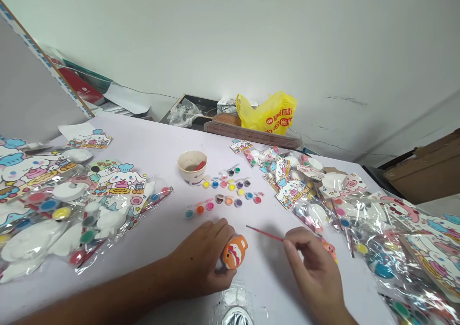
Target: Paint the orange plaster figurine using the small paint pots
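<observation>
My left hand is closed around a small orange painted figurine with white and red details. Between thumb and fingers, my right hand pinches a thin red paintbrush, its dark tip pointing left and held apart from the figurine. Just beyond both hands lie several small paint pots in joined strips of many colours. Behind them stands a paper cup with murky liquid and a red item inside. Another orange-pink piece is partly hidden behind my right hand.
Clear packets of white figures and paints cover the table's left side. More packets spread along the right. A yellow plastic bag sits at the back by the wall. A round silver object lies at the near edge.
</observation>
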`<state>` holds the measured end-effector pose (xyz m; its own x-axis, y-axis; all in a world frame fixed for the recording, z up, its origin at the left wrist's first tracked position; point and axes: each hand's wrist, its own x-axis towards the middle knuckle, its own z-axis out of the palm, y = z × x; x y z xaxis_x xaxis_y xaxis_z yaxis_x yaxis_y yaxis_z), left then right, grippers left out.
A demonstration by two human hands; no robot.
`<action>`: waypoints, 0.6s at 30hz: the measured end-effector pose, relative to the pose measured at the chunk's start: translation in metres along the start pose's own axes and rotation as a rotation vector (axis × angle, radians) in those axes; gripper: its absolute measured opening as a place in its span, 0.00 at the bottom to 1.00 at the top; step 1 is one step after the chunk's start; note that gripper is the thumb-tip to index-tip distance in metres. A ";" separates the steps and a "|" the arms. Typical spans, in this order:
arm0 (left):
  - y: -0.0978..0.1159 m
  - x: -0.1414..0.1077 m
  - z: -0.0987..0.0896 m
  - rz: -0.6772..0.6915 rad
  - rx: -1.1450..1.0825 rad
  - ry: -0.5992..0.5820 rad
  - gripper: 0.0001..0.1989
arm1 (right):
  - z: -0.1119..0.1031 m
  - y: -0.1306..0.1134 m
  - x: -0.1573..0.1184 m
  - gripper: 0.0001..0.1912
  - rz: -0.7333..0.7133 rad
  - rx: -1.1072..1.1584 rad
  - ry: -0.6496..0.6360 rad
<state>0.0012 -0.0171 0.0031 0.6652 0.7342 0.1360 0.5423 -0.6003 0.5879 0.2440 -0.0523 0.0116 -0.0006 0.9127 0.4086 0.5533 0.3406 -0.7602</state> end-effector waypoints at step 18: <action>0.000 0.001 0.000 -0.014 -0.012 -0.057 0.18 | 0.024 0.000 0.131 0.14 0.038 -0.393 -0.230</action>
<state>0.0019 -0.0162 0.0026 0.6857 0.7232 0.0821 0.5461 -0.5857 0.5989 0.2238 0.0727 0.0534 -0.1348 0.9644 0.2274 0.8308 0.2351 -0.5045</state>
